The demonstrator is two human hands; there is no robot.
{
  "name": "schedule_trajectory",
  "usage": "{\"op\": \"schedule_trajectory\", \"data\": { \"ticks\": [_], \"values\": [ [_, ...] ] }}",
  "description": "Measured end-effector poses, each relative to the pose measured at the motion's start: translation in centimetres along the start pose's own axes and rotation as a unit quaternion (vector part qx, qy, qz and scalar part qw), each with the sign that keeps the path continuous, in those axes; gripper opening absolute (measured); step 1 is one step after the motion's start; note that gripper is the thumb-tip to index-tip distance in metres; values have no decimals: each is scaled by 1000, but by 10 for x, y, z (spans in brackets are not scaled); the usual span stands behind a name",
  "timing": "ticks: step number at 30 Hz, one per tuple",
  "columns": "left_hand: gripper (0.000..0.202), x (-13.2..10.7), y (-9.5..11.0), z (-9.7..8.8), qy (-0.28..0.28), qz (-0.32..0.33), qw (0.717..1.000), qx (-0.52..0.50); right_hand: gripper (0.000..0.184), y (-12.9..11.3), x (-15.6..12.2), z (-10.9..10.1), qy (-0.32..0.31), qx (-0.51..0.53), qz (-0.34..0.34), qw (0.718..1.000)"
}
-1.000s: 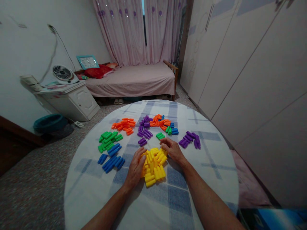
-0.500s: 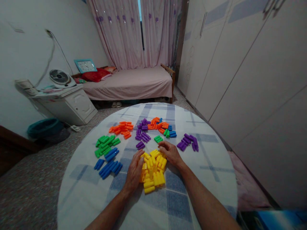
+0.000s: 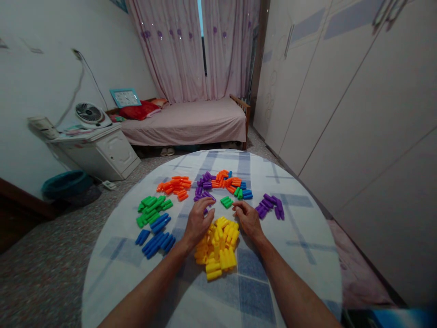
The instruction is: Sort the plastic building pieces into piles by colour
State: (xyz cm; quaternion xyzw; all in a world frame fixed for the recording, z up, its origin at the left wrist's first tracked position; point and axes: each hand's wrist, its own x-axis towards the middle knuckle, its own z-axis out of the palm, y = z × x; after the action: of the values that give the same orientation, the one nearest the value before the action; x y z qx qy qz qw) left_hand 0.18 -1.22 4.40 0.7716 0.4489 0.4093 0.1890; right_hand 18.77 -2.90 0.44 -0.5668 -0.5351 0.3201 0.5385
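A heap of yellow plastic pegs lies on the round table in front of me. My left hand rests palm down at the heap's upper left, fingers spread over a few purple pegs. At the heap's upper right, my right hand lies with its fingers curled inward, and what they hold, if anything, is hidden. A pair of green pegs sits just beyond, between the two hands.
Sorted groups lie around: blue pegs, green pegs, orange pegs, purple pegs and a mixed pile. Beyond the table stand a bed, a white cabinet with a fan and wardrobes.
My left hand slid from the yellow heap's left side up onto the purple pegs. My right hand drew off the heap's top edge and curled its fingers.
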Motion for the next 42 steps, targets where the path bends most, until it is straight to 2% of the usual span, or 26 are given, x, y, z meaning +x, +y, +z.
{"op": "schedule_trajectory", "data": {
  "ticks": [5,9,13,17,20,24,28,31,33,37,42],
  "values": [
    [25,40,3,33,-100,42,988,110,23,0,1,-1,-5,6,5,1000],
    [25,52,2,54,-175,21,960,219,23,0,1,-1,-6,-12,-5,1000],
    [24,52,-1,63,-188,3,943,276,24,1,1,-1,-17,-8,-3,1000],
    [22,55,1,60,-172,-2,951,255,23,3,0,-2,-28,-15,4,999],
    [27,57,3,42,-117,1,972,204,25,4,1,-2,-33,-5,12,999],
    [30,51,-6,-7,-19,8,989,146,26,4,1,-3,-37,-6,26,999],
    [31,26,-38,-71,65,-26,987,145,26,5,2,-3,-42,-34,21,998],
    [33,4,-70,-113,99,-114,969,195,26,6,2,-3,-44,-38,16,998],
    [36,-8,-90,-133,113,-164,955,219,27,7,2,-3,-46,-40,13,998],
    [39,-15,-115,-152,133,-220,937,237,27,7,2,-3,-44,-45,7,998],
    [41,-2,-128,-152,146,-219,931,254,29,7,0,-3,-48,-40,13,998]
  ]
}}
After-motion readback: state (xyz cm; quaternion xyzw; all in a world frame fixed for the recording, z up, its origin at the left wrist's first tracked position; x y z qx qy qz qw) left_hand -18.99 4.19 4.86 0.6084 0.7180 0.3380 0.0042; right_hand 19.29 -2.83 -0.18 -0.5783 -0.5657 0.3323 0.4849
